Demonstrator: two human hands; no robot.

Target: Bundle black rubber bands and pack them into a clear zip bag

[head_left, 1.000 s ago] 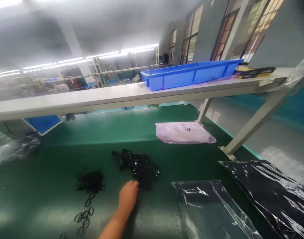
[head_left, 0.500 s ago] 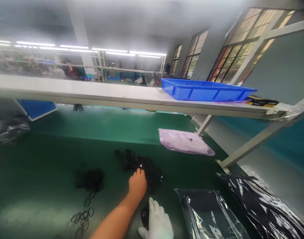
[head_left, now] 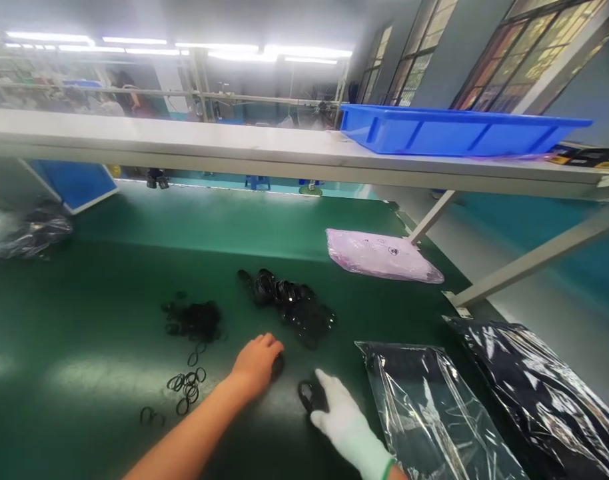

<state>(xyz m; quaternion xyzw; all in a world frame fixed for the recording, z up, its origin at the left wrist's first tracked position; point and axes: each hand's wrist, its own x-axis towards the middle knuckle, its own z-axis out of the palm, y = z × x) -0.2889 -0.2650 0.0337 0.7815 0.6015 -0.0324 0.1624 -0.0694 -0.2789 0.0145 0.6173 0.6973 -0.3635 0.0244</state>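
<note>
My left hand [head_left: 257, 365], bare, is closed with its fingertips on a dark rounded piece [head_left: 278, 366], mostly hidden behind the fingers. To its right, my right hand [head_left: 340, 408] wears a white glove and grips a glossy black ring-shaped part [head_left: 305, 398] between thumb and fingers. Just beyond both hands lies a pile of glossy black round parts [head_left: 289, 300] on the green tabletop. On the left there is a heap of thin black rings [head_left: 197, 321], with several loose rings [head_left: 187, 387] scattered nearer me.
Clear plastic bags with dark contents [head_left: 434, 407] lie at the right, by another shiny black bag [head_left: 539, 393]. A pink bag [head_left: 384, 255] rests near the shelf leg [head_left: 432, 217]. The raised white shelf [head_left: 209, 143] crosses ahead, carrying a blue bin [head_left: 459, 133].
My left hand has drawn back from the black pile, now with a dark piece at its fingertips. The gloved hand has its fingers around the black ring-shaped part. The camera view has tilted down.
</note>
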